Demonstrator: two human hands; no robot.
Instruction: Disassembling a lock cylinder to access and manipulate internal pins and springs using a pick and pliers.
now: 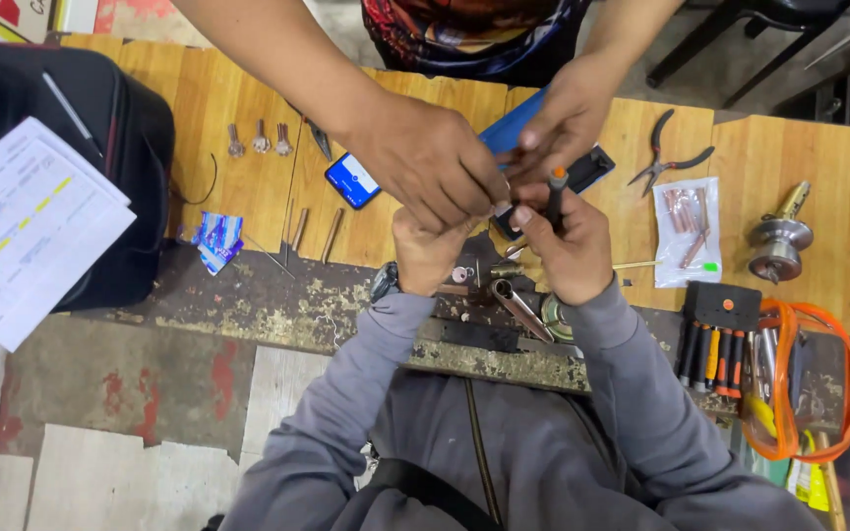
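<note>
Head view: right hand [565,248] grips a screwdriver [555,197]; left hand [427,251] fisted.

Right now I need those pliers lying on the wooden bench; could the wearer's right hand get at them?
Probably yes: the right hand is nearest the pliers, with bare bench between, though it holds a small screwdriver.

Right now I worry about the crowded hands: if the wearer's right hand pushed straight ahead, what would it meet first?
The right hand would probably meet the other person's hand first, which already seems to touch it above the small screwdriver; depth is unclear.
</note>
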